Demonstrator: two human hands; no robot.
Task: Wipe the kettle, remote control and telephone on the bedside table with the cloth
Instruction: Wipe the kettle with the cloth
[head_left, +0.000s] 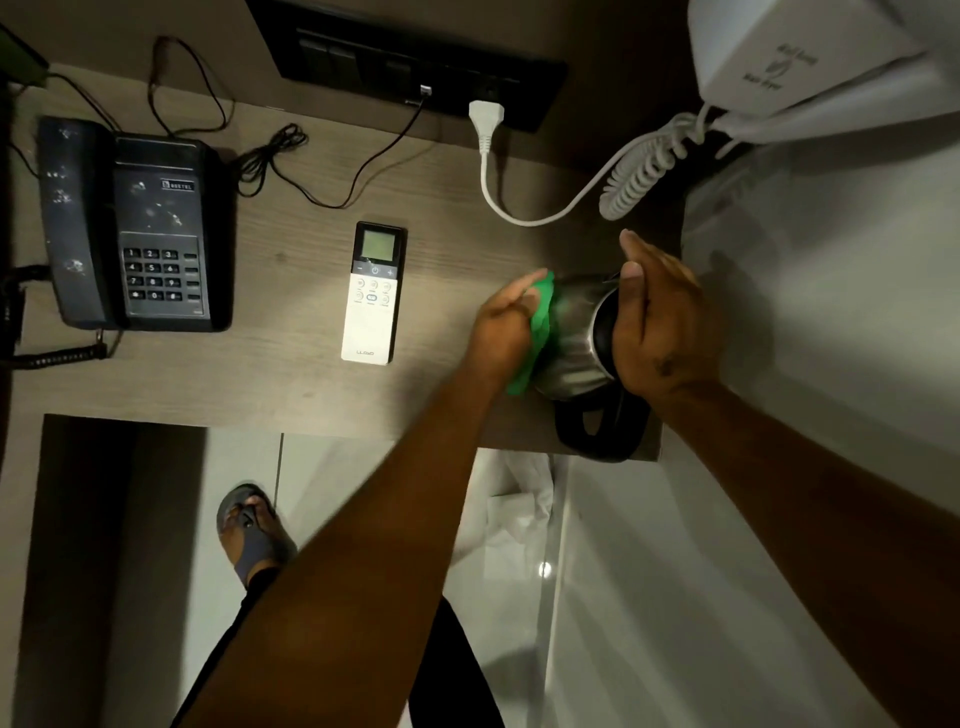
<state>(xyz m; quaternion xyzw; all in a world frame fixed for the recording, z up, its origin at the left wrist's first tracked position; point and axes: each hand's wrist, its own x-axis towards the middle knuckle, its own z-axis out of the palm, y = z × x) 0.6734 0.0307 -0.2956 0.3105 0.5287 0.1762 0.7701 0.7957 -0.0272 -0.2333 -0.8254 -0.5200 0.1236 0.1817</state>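
Since you're on the kettle right now, I'd say you're only on item one of three. Going big to small: the tabletop (291, 384) carries everything, with the telephone (132, 226) at its far left edge, and that one shows whitish smudges on the handset and body, so it looks like it hasn't had a wipe yet. At the right end sits the kettle (574, 338), steel body, black handle hanging past the near edge. Your right hand (662, 332) is laid flat and open over its top, steadying it rather than gripping anything. Your left hand (506, 325) is closed on the green cloth (540, 332), pressing it against the kettle's left side. Between kettle and telephone lies the remote control (373, 296), face up, apart from both hands. Can't tell how much of the kettle is clean. My guess: remote and telephone are both left to do.
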